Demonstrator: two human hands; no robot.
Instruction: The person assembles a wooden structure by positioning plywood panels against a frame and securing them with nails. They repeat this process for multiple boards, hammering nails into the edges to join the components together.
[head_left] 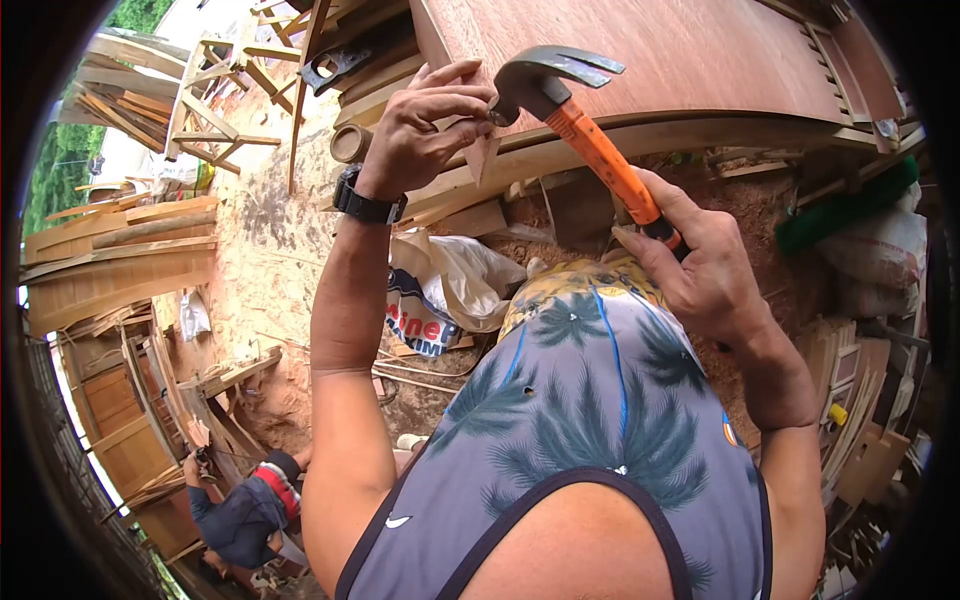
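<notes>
My right hand (703, 255) is wrapped around the lower end of a claw hammer (605, 160) with an orange and black handle. The dark hammer head is at the edge of a reddish-brown plywood panel (650, 65), its face beside the fingertips of my left hand (430, 125). Thumb and fingers of that left hand are pinched together at the panel's corner. Whatever is between them is hidden by the fingers and the hammer head. A light wooden strip (483, 160) sticks down from the panel's corner just below the hammer head.
A handsaw (335, 68) lies by stacked boards at the upper left. Wooden trestles (225, 100) stand farther off. A white printed sack (450, 280) lies on the dusty ground near my body. A co-worker (250, 515) bends among timber at the lower left.
</notes>
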